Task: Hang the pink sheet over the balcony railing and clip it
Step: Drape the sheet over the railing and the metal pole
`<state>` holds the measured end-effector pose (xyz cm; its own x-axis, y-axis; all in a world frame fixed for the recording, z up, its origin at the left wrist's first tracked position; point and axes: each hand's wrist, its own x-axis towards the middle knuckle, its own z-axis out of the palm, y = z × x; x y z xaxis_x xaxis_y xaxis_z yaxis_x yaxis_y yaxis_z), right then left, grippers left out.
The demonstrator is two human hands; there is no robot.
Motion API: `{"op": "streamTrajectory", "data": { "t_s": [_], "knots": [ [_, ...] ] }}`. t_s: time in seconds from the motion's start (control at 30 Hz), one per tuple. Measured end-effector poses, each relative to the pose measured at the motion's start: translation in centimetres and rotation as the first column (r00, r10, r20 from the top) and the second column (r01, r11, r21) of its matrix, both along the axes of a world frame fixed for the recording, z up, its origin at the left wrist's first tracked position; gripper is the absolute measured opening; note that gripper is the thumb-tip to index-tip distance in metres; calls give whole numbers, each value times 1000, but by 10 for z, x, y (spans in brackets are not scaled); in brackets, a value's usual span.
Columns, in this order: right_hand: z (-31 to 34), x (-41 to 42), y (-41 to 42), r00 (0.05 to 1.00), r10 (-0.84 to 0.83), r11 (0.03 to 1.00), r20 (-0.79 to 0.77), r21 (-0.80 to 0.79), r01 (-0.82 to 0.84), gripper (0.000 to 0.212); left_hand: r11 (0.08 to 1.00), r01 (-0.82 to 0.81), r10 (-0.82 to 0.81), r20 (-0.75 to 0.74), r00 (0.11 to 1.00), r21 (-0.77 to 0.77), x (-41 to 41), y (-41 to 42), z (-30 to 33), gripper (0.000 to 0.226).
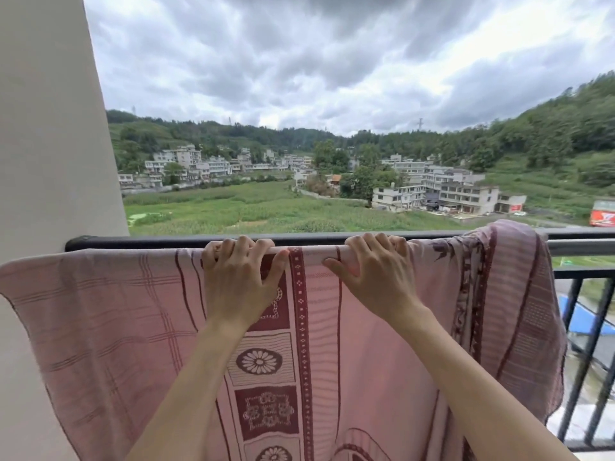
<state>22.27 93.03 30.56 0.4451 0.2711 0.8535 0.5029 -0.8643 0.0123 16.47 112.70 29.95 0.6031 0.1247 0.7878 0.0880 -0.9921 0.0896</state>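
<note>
The pink sheet (100, 311), patterned with dark red bands and flower squares, hangs over the black balcony railing (139, 241) and covers most of its width. Its right end is bunched up on the rail. My left hand (238, 281) grips the sheet-covered top rail, fingers curled over it and thumb in front. My right hand (372, 274) grips the same rail a little to the right, in the same way. No clip is visible.
A pale wall or pillar (46, 128) stands at the left end of the railing. Bare black bars (585, 327) show to the right of the sheet. Beyond the rail lie fields, buildings and wooded hills far below.
</note>
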Motion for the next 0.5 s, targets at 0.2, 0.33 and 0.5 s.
{"op": "streamTrajectory", "data": {
  "t_s": [0.2,0.33,0.5],
  "knots": [
    [-10,-18,-19,995,70,997,-70,-27,-72,49,993,113,-113,10,994,-37,-16,-17,3,50],
    [3,-35,-48,999,50,991,-8,126,-49,39,950,311,-311,-23,950,28,-11,-71,3,45],
    [-4,-45,-108,999,-35,912,27,409,21,28,896,444,-444,-24,896,22,1,-115,3,40]
  ]
}}
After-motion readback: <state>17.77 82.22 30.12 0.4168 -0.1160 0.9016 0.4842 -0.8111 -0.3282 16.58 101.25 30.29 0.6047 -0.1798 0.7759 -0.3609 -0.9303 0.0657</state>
